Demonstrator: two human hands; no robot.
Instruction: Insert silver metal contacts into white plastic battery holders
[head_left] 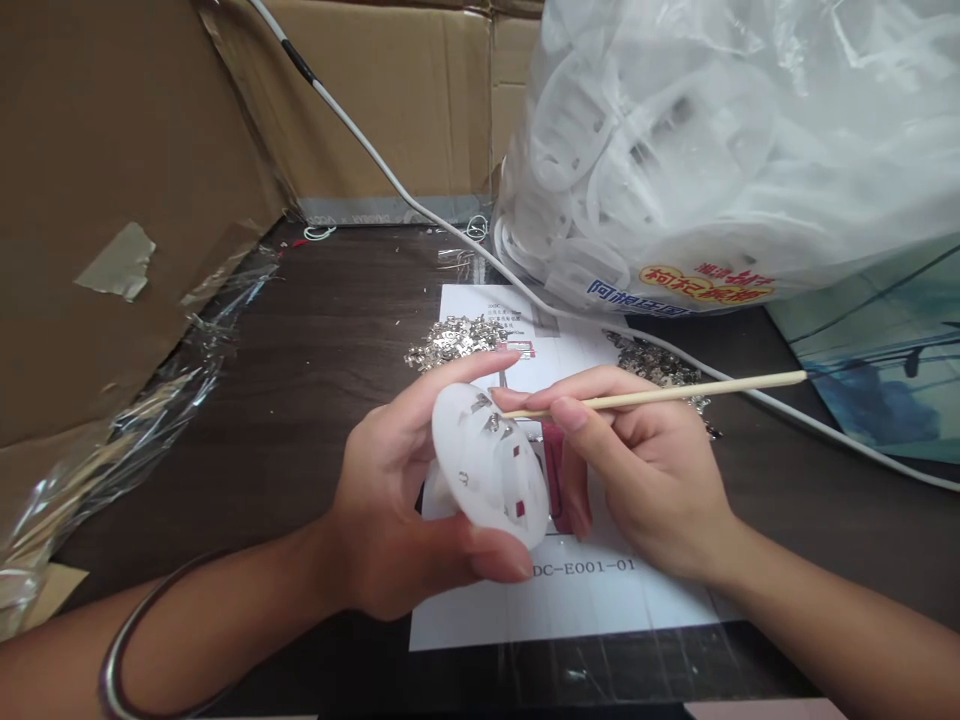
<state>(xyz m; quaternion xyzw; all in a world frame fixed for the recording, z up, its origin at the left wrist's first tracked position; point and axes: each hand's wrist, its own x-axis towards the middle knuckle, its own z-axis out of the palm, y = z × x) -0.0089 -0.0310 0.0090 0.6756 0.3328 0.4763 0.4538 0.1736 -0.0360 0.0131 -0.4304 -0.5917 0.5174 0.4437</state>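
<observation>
The left hand grips a disc between thumb and fingers, tilted above the sheet. The right hand pinches a stick, its left end at the disc's far edge.

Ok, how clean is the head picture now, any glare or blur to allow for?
Head view: pale glare on the plastic bag, glints along the clear film; head view: the left hand looks soft around the thumb; head view: fine detail on the white disc is hard to make out.
</observation>
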